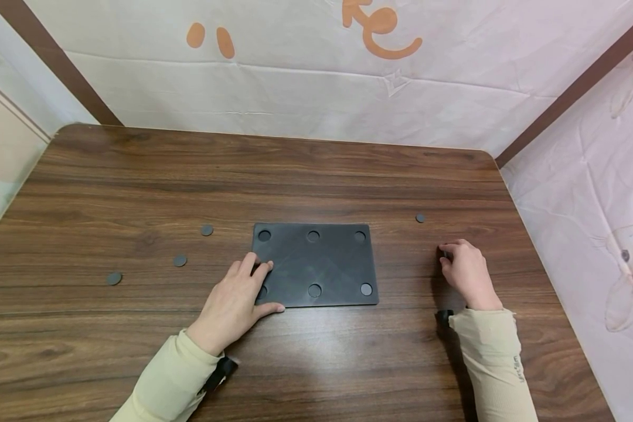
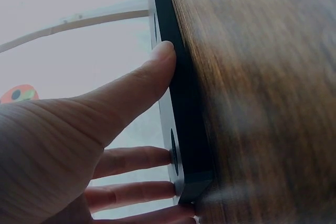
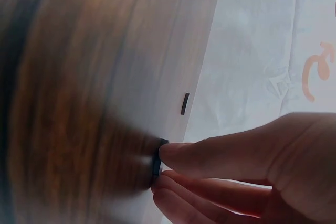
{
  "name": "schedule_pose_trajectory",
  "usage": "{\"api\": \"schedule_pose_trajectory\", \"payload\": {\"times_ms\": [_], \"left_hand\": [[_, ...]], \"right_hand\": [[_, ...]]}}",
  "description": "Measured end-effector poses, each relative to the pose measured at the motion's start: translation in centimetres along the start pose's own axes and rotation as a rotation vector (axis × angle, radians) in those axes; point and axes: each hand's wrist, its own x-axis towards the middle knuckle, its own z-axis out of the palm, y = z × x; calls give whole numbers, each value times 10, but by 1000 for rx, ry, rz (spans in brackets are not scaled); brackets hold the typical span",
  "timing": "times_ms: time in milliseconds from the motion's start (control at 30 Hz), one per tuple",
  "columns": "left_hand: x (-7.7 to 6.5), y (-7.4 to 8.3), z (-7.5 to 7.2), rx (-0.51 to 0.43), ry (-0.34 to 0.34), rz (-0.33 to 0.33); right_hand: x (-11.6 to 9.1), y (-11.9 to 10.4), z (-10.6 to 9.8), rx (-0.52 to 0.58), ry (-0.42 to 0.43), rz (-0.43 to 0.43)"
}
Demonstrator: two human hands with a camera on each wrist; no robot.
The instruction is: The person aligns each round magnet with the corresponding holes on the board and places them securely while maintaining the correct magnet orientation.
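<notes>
A black, flat rectangular board (image 1: 316, 261) with six round recesses is set on the brown wood-grained counter (image 1: 316, 363); its left end is touched by the left hand (image 1: 234, 302), fingers spread, thumb against the near edge; a small dark round disc (image 3: 157, 165) is pinched by the right hand's (image 1: 466, 272) fingers (whether lifted cannot be told); progress seems early: only the near-right recess is filled, by a grey disc (image 1: 366, 289); five seem unfilled; three loose grey discs (image 1: 180, 261) are seen leftward, another small grey disc (image 1: 420, 218) rightward.
</notes>
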Motion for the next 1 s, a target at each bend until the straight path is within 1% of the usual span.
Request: {"api": "schedule_pose_trajectory", "payload": {"times_ms": [167,333,733,900,1000], "left_hand": [[0,0,0,1,1,3],[0,0,0,4,4,5],[0,-1,0,4,11,11],[0,-1,1,5,11,14],[-1,-1,1,5,4,10]], "right_hand": [[-1,0,0,20,50,8],[0,0,-1,37,76,21],[4,0,-2,57,71,56],[5,0,-3,69,56,61],[5,-1,-3,71,30,65]]}}
